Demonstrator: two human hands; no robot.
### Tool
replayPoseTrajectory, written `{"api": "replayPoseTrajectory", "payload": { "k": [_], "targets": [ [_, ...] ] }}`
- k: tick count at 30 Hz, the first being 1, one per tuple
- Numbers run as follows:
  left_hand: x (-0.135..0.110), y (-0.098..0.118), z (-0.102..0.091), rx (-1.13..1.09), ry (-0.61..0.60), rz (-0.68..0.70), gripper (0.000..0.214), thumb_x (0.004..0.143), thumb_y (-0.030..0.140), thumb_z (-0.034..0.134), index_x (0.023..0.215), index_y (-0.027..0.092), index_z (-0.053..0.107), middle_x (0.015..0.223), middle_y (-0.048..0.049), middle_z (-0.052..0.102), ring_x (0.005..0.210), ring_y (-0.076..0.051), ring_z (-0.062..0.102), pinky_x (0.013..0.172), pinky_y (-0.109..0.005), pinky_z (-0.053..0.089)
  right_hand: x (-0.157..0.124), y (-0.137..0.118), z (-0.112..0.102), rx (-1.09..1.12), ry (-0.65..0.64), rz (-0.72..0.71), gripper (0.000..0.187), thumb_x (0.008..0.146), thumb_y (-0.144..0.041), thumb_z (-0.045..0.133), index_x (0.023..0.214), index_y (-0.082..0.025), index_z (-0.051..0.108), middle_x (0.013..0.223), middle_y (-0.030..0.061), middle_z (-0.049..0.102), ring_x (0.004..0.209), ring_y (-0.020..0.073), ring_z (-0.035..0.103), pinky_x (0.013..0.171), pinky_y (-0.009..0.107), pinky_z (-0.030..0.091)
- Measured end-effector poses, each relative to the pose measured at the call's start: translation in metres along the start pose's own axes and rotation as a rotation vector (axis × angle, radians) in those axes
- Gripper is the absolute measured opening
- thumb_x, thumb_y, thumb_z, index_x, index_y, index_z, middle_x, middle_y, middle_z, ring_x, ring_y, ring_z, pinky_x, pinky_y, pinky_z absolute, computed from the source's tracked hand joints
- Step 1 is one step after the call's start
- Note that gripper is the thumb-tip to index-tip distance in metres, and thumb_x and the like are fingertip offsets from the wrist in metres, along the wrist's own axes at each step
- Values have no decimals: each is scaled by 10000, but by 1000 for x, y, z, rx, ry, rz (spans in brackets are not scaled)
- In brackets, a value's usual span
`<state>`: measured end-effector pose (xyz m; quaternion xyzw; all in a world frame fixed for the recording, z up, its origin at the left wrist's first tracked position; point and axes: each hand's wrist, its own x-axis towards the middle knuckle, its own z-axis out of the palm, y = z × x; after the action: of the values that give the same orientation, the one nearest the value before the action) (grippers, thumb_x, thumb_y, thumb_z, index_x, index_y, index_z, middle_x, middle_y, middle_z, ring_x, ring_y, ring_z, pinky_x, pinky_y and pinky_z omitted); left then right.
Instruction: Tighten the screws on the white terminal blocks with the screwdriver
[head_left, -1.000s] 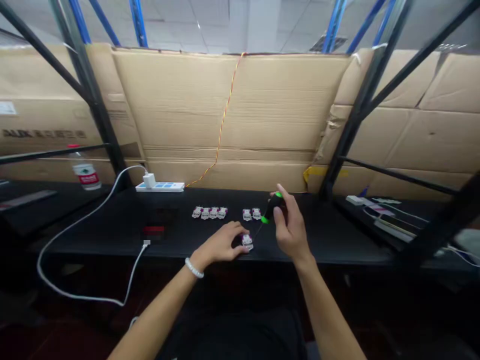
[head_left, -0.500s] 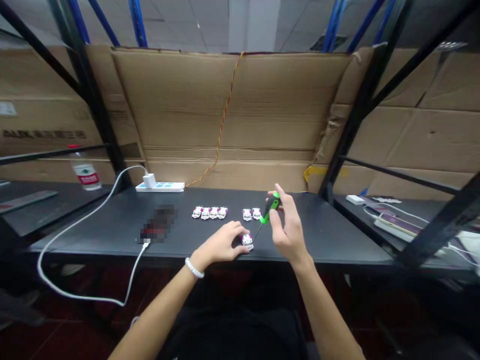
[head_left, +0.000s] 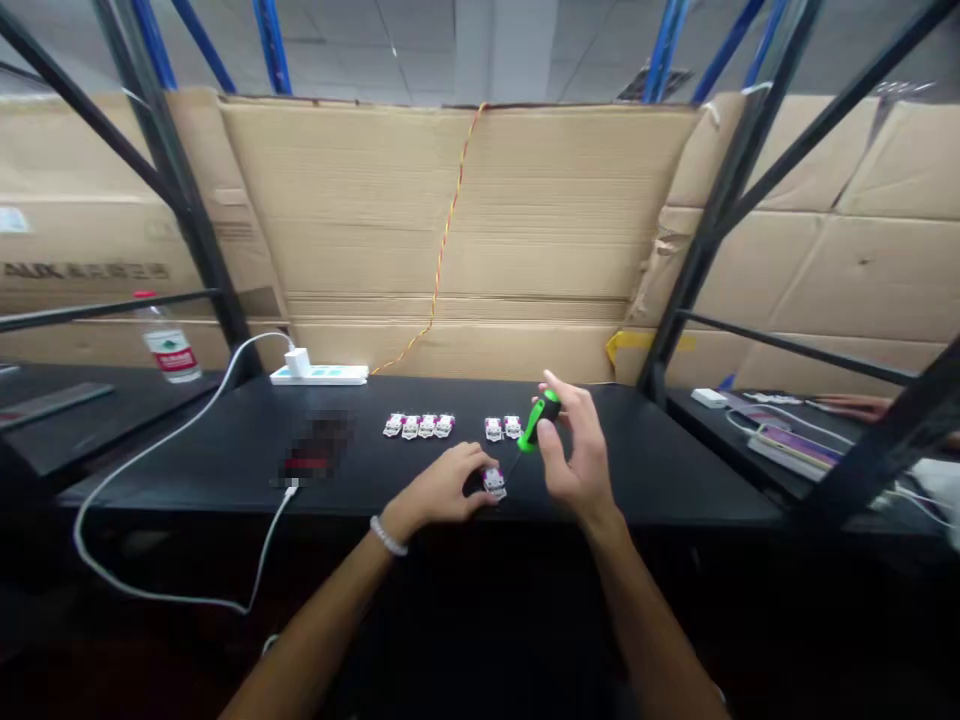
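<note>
Pinching a small white-and-purple part [head_left: 494,484] against the counter [head_left: 660,475], my left hand [head_left: 444,486] has its forefinger at the far left side of the piece and its thumb at the near left, the fingers closed to about the part's width. It sits close to the near edge of the counter, around the middle from left to right. A pale beaded bracelet [head_left: 388,537] circles my left wrist.

My right hand [head_left: 579,455], to the right of the part and raised above the counter, has its fingers wrapped around the green-and-black handle of a screwdriver [head_left: 537,422], thumb on the near side. The tool leans, its thin shaft running down and left toward the part; I cannot tell whether the tip touches it.

Just beyond my hands lie two similar parts [head_left: 493,429], side by side, and to the left of these a row of four [head_left: 427,427]. Farther left is a dark, blurred-out object [head_left: 315,448] with a white cable [head_left: 139,450] at its near end. A white power strip [head_left: 330,375] lies at the far left of the counter, before a cardboard wall [head_left: 570,220].
</note>
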<state>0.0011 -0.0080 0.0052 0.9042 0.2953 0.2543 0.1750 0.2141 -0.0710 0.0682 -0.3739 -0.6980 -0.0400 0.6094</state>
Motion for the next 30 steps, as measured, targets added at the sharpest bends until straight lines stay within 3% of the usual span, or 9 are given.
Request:
{"api": "replayPoseTrajectory", "payload": {
  "k": [3,5,9,12,16,19,22,26,30],
  "targets": [
    [0,-1,0,8,-3,-3,377,912,366,810,1234,202,700,1247,-122,695,1190,-323,635,1080,-460,513,1,-2,2,-88,78,11,472,956,-335,716,1418,-265,651,1177,107,598,971,244,640,794,405,624],
    [0,-1,0,13,-3,-5,387,904,366,819,1234,201,701,1234,-123,696,1184,-325,637,1075,-458,517,0,0,3,-101,89,38,503,973,-321,690,1469,-270,622,1138,93,585,901,220,626,786,400,624],
    [0,1,0,8,4,2,388,909,367,818,1237,197,700,1223,-121,693,1180,-320,637,1081,-456,516,-2,5,2,3,-17,58,591,1047,-253,503,1632,-268,422,1295,125,641,1100,257,672,981,477,604],
    [0,2,-1,13,3,1,388,920,370,808,1243,188,696,1240,-129,689,1197,-324,631,1094,-464,508,-3,4,0,63,-35,39,552,1047,-228,474,1598,-259,446,1371,135,659,1170,278,684,1026,508,586],
    [0,3,-1,12,-10,2,376,923,372,802,1232,185,697,1236,-130,691,1189,-329,635,1082,-466,515,0,-1,2,-5,27,-16,505,982,-275,645,1478,-244,555,1298,137,652,1163,300,662,915,461,615],
    [0,2,-1,16,-11,-1,374,926,377,799,1234,191,697,1239,-128,693,1201,-330,631,1091,-466,511,1,-2,3,-88,119,-24,446,935,-307,753,1366,-254,652,1209,117,620,1037,269,647,783,400,613],
    [-1,1,0,22,-8,2,398,919,384,809,1251,194,696,1266,-132,691,1229,-334,622,1112,-464,499,1,-1,1,-95,112,-12,418,987,-264,673,1404,-250,647,1188,113,606,985,244,640,794,398,608],
    [-1,1,0,22,2,13,390,928,385,798,1251,191,696,1245,-128,695,1199,-330,630,1095,-465,507,2,-2,-2,-28,30,-38,474,1042,-202,502,1511,-240,558,1270,134,638,1113,268,651,919,450,599],
    [-1,2,-1,25,-2,10,378,930,376,794,1246,195,691,1227,-121,688,1178,-322,634,1080,-464,515,2,-3,0,-52,66,-50,442,975,-287,685,1413,-245,637,1213,121,632,1050,266,647,795,396,607]
  ]
}}
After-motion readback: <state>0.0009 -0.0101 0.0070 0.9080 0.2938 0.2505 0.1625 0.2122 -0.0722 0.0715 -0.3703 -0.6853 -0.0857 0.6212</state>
